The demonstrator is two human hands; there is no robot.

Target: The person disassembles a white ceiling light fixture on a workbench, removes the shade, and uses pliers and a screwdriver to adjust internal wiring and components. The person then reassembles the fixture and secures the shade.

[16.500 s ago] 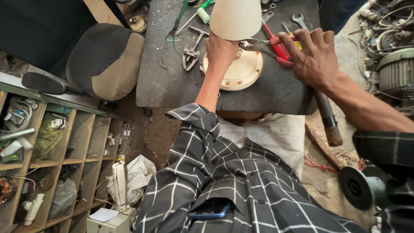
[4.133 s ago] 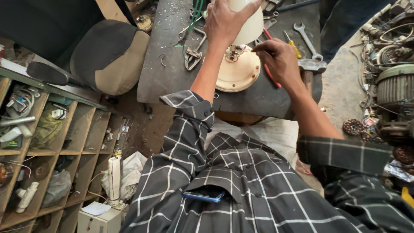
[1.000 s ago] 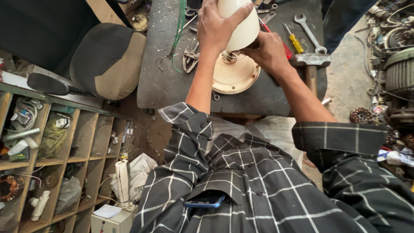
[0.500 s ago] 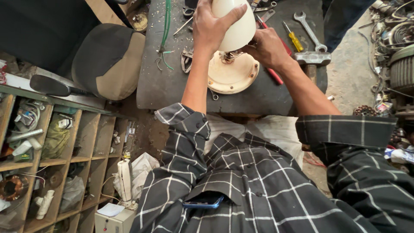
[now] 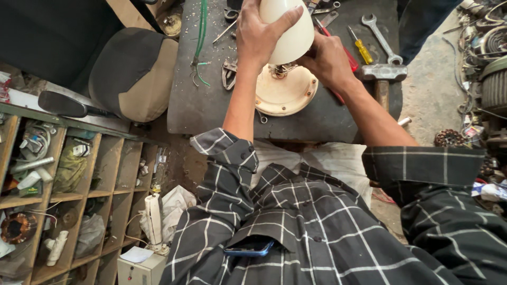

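Cream plastic cone-shaped housing (image 5: 288,31) stands upright over round cream base plate (image 5: 285,95) on dark metal workbench (image 5: 211,105). Head view: left hand (image 5: 260,34) wrapped around housing from the side. Right hand (image 5: 328,60) at its lower edge; grip unclear. Steel hammer (image 5: 383,74) and yellow-handled screwdriver (image 5: 360,48) just beside right hand.

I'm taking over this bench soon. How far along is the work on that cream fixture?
Done: the cream cone cover stands upright on the round cream base, tools lying about the dark worktop. In hand: the left hand grips the cover while the right hand works at the joint, its fingers hidden. Left: the joint shows bare metal parts; whether it is fastened cannot be seen.
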